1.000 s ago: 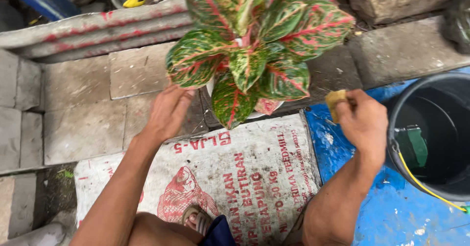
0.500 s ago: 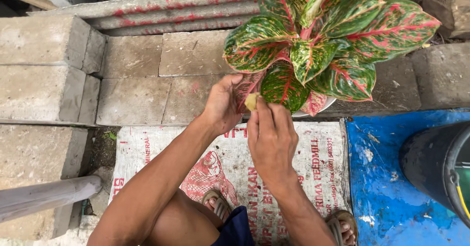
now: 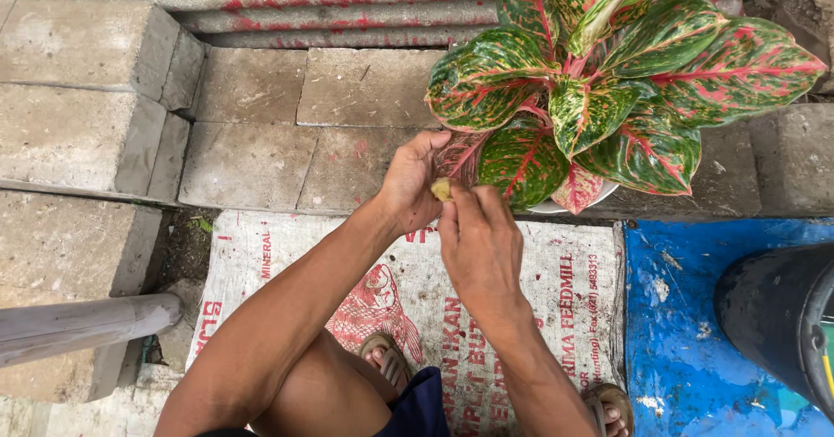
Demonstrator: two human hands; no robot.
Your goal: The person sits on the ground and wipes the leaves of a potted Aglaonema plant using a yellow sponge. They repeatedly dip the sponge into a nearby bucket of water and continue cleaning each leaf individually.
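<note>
Together, left hand [image 3: 410, 181] and right hand [image 3: 478, 246] pinching yellow sponge [image 3: 441, 189] beside crowded leaves [image 3: 521, 155].

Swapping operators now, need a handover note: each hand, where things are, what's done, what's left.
Left hand: raised at the lower leaves of the potted plant, fingers curled under a leaf; whether it grips the leaf cannot be told.
Right hand: fingertips pinch a small yellowish sponge-like piece, pressed toward the same leaf.
Plant stands in a white pot on the concrete pavers. Printed sack lies under the feet; dark bucket at right on the blue sheet.
Done: piece brought to the leaf.
Left: the pictures do not show which leaves have been handled.
</note>
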